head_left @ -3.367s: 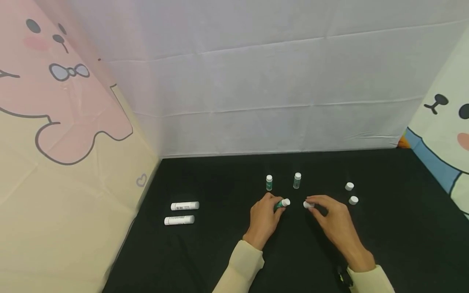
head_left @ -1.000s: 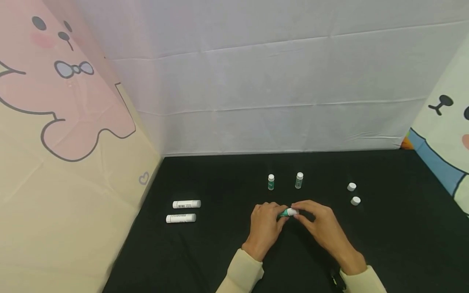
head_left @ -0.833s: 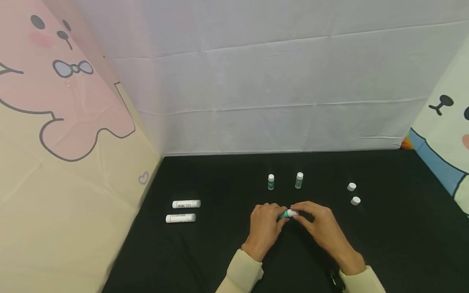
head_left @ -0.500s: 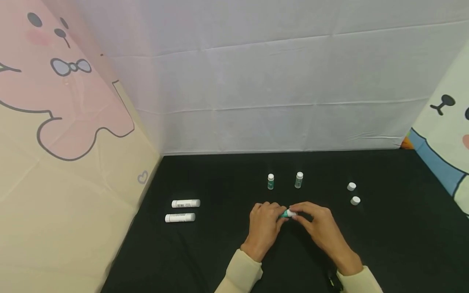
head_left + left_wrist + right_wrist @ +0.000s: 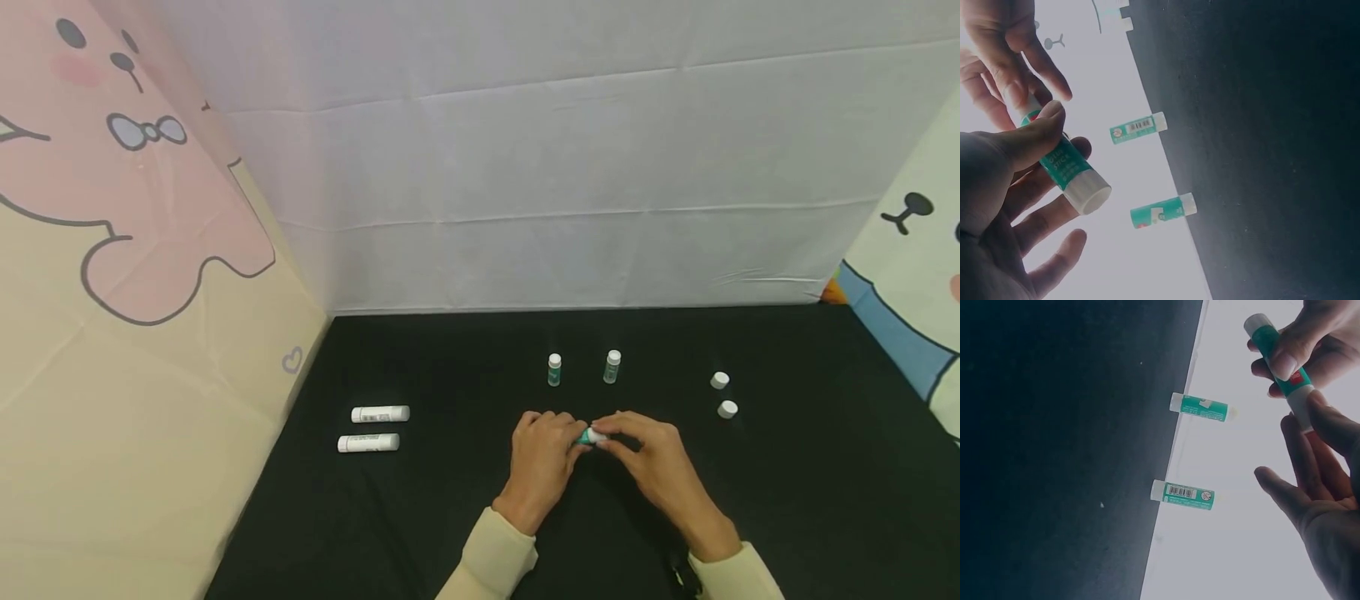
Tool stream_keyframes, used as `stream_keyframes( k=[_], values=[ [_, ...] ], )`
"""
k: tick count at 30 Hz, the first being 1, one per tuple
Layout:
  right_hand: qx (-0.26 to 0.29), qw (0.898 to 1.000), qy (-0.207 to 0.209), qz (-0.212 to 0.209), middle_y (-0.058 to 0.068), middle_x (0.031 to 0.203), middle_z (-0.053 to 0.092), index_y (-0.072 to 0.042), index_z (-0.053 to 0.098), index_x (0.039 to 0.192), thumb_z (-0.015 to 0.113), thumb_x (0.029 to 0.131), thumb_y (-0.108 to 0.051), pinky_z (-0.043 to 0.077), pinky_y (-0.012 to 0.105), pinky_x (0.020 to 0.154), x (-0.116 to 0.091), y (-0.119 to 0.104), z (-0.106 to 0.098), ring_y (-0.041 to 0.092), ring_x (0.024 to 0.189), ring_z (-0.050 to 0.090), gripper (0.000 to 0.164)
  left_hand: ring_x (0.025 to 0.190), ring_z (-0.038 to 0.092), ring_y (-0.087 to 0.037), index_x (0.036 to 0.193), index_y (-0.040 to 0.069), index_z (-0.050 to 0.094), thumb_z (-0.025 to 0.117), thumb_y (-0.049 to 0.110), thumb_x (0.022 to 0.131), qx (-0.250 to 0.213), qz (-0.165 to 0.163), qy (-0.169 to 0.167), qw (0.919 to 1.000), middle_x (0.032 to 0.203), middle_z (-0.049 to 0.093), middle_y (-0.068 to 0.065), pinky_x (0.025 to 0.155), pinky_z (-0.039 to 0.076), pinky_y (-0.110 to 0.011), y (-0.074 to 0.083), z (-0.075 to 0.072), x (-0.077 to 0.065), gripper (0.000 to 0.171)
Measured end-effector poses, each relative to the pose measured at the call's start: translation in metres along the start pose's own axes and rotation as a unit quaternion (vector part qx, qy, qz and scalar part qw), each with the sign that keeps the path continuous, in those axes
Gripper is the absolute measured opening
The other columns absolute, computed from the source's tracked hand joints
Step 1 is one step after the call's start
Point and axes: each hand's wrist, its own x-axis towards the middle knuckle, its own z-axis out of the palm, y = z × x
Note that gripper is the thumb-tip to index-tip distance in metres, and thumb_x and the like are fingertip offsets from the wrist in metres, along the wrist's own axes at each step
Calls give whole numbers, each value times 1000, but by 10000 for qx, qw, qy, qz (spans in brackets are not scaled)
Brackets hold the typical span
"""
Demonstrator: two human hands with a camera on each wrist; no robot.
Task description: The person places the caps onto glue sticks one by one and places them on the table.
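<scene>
My left hand [image 5: 542,464] grips the green middle of a glue stick [image 5: 1067,164] between thumb and fingers, its white base pointing away from the right hand. The thumb and fingers of my right hand [image 5: 660,467] pinch the white cap [image 5: 1300,406] on the stick's other end. The glue stick slants in both wrist views and lies nearly level in the head view. Beyond the hands stand two more green glue sticks, one on the left [image 5: 554,370] and one on the right [image 5: 612,367], both upright.
Two loose white caps, a far one [image 5: 720,380] and a nearer one [image 5: 727,409], sit right of the hands. Two white tubes, one behind [image 5: 380,414] and one in front [image 5: 368,443], lie at the left of the black table [image 5: 450,358]. Printed cloth walls surround it.
Earlier, my right hand held the cap apart from the glue stick; it then moved left and brought the cap onto the stick's end. Over the last second the hands have barely shifted.
</scene>
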Motion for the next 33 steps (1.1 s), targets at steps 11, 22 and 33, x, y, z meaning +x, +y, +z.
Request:
stream_keyframes(
  k=[11, 22, 33],
  values=[
    [112, 9998, 103, 126, 6, 93, 80, -3, 81, 92, 87, 63, 22, 47, 15, 106, -1, 3, 2, 12, 90, 76, 39, 82, 68, -4, 101, 26, 84, 92, 33, 77, 292, 145, 28, 9995, 93, 76, 15, 83, 52, -26, 2, -1, 2, 26],
    [34, 9993, 82, 354, 2, 91, 80, -4, 81, 90, 88, 65, 20, 46, 13, 106, 1, 1, 1, 13, 87, 76, 35, 78, 68, -4, 98, 24, 84, 93, 32, 76, 264, 208, 217, 9992, 90, 76, 13, 85, 53, -27, 3, 0, 1, 25],
    [-108, 9988, 228, 412, 3, 87, 80, -3, 82, 87, 89, 64, 18, 43, 7, 104, 1, -3, 2, 14, 85, 77, 32, 79, 69, -4, 97, 23, 84, 93, 31, 77, 272, 385, 175, 9987, 89, 76, 12, 88, 55, -29, 3, 1, 2, 23]
  ],
)
